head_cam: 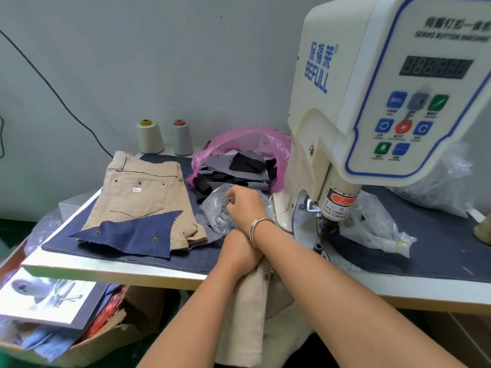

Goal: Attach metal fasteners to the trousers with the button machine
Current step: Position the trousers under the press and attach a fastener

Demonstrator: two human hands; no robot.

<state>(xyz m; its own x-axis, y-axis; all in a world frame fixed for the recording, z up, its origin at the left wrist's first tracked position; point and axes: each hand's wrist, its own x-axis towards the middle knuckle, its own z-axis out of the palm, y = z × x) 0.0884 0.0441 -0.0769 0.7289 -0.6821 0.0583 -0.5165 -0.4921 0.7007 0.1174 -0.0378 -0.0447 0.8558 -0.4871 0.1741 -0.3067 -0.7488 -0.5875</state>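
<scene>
Counter [159, 270]: white-edged, denim-covered.
Wall [159, 62]: grey.
Right hand [245, 205]: pinching fasteners [228, 201] in bag.
Left hand [243, 251]: gripping trousers [247, 301].

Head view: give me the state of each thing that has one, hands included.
Right hand: reaching across into the clear bag, fingers pinching small metal pieces.
Left hand: under the right forearm, gripping beige trousers at the table edge.
Clear bag: open.
Folded trousers: flat, rivets on the pocket.
Denim scrap: two fasteners set.
Button machine: nothing under its head.
Pink bag: open, fabric scraps inside.
</scene>
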